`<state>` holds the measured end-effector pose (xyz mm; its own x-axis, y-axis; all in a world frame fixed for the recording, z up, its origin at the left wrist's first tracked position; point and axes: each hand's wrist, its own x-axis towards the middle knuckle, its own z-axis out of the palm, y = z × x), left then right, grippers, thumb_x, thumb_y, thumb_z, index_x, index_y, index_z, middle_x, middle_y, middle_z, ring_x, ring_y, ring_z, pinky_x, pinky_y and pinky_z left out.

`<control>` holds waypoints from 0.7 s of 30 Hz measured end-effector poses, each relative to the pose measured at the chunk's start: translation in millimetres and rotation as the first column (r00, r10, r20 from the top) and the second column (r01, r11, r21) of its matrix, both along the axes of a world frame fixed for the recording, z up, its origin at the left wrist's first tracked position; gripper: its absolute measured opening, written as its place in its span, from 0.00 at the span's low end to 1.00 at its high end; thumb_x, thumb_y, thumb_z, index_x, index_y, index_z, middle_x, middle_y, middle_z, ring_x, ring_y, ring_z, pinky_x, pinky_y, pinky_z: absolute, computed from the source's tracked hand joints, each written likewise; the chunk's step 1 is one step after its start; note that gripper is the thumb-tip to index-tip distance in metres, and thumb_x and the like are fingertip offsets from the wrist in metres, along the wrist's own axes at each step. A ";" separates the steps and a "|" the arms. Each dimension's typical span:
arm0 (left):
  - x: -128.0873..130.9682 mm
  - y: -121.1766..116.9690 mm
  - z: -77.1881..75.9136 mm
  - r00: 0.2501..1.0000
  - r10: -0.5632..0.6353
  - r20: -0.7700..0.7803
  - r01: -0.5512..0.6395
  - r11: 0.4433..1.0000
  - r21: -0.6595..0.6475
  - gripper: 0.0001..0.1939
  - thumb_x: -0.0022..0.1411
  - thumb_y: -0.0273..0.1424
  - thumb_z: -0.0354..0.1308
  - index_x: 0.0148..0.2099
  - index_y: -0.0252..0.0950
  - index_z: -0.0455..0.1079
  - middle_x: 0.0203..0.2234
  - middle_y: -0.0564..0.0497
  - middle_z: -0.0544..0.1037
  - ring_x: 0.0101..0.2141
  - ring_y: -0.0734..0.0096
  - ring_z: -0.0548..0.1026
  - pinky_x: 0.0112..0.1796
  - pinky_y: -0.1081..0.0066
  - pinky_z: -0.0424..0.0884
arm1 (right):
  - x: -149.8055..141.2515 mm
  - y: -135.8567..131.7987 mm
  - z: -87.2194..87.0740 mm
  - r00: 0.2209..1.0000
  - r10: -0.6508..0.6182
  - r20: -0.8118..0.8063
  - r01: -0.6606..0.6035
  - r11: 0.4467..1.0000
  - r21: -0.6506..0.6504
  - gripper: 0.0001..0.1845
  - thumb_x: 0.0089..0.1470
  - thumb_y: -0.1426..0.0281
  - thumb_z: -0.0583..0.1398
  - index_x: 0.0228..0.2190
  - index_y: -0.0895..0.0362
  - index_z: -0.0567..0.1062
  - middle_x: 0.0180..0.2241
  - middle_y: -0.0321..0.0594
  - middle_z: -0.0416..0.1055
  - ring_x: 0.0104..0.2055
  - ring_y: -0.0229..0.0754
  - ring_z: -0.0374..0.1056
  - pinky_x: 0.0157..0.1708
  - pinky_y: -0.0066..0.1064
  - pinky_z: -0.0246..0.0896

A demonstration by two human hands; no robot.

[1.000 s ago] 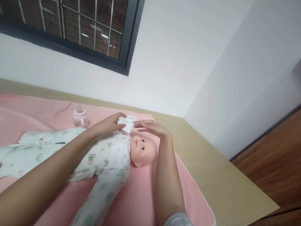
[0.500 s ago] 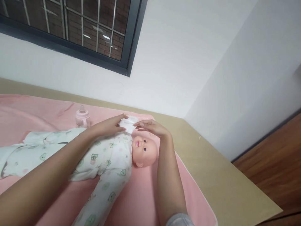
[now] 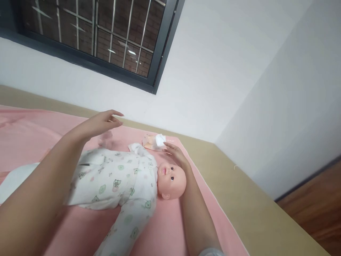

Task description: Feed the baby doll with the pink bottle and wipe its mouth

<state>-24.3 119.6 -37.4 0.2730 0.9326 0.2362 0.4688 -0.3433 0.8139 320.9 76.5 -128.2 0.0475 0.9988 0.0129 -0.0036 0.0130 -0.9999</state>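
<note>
A baby doll in white printed clothes lies on its back on a pink mat, its head toward the right. My left hand hovers beyond the doll's body, fingers apart and holding nothing. My right hand is beside the doll's head with fingers stretched out. Its fingertips are close to a white tissue at a small orange-and-white packet; whether they touch is hard to tell. A pink baby bottle shows faintly below my left hand, partly hidden by it.
The mat lies on a beige surface that runs along a white wall. A dark-framed window with bars is above. Brown wood shows at the right edge.
My left hand has left the white tissue and moved left, away from my right hand. The tissue now lies by the packet, my right hand open beside it. The view has shifted slightly.
</note>
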 end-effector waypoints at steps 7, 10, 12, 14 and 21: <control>-25.7 11.8 -7.9 0.990 0.143 0.008 -0.143 0.989 -0.038 0.29 0.57 0.45 0.57 0.58 0.38 0.62 0.51 0.42 0.69 0.47 0.54 0.70 0.50 0.55 0.64 | -24.2 -21.3 -4.6 0.997 0.016 -0.081 -0.028 0.988 -0.154 0.30 0.39 0.61 0.70 0.46 0.51 0.74 0.53 0.43 0.70 0.54 0.48 0.67 0.53 0.41 0.63; -35.4 20.6 -15.0 0.975 0.200 -0.101 -0.203 0.979 -0.018 0.33 0.55 0.46 0.58 0.60 0.38 0.60 0.54 0.40 0.66 0.50 0.51 0.68 0.49 0.54 0.65 | -28.2 -29.5 1.6 0.996 -0.027 -0.086 0.017 0.992 -0.126 0.27 0.40 0.60 0.68 0.45 0.52 0.74 0.51 0.43 0.71 0.54 0.48 0.67 0.53 0.40 0.64; -40.4 26.2 -18.8 0.960 0.184 -0.209 -0.190 0.982 -0.005 0.37 0.52 0.47 0.60 0.61 0.38 0.59 0.54 0.38 0.66 0.50 0.50 0.68 0.50 0.54 0.64 | -26.5 -31.9 2.2 0.994 -0.050 -0.097 0.040 0.995 -0.095 0.26 0.42 0.59 0.67 0.44 0.53 0.74 0.48 0.42 0.73 0.53 0.47 0.68 0.54 0.39 0.63; -42.9 29.7 -20.6 0.939 0.151 -0.309 -0.160 0.987 -0.003 0.41 0.49 0.45 0.62 0.63 0.37 0.57 0.54 0.38 0.66 0.51 0.50 0.67 0.51 0.54 0.62 | -22.1 -32.8 -0.8 0.992 -0.084 -0.098 0.075 0.993 -0.091 0.25 0.42 0.60 0.67 0.44 0.52 0.74 0.47 0.43 0.74 0.52 0.47 0.69 0.53 0.39 0.64; -40.4 32.0 -28.7 0.895 0.095 -0.436 -0.153 0.983 -0.100 0.50 0.44 0.37 0.63 0.67 0.36 0.47 0.56 0.34 0.64 0.49 0.47 0.70 0.47 0.55 0.65 | 0.1 -13.0 -25.1 0.987 -0.071 -0.145 0.074 0.997 0.013 0.23 0.41 0.62 0.66 0.42 0.53 0.74 0.48 0.43 0.73 0.47 0.46 0.72 0.51 0.40 0.65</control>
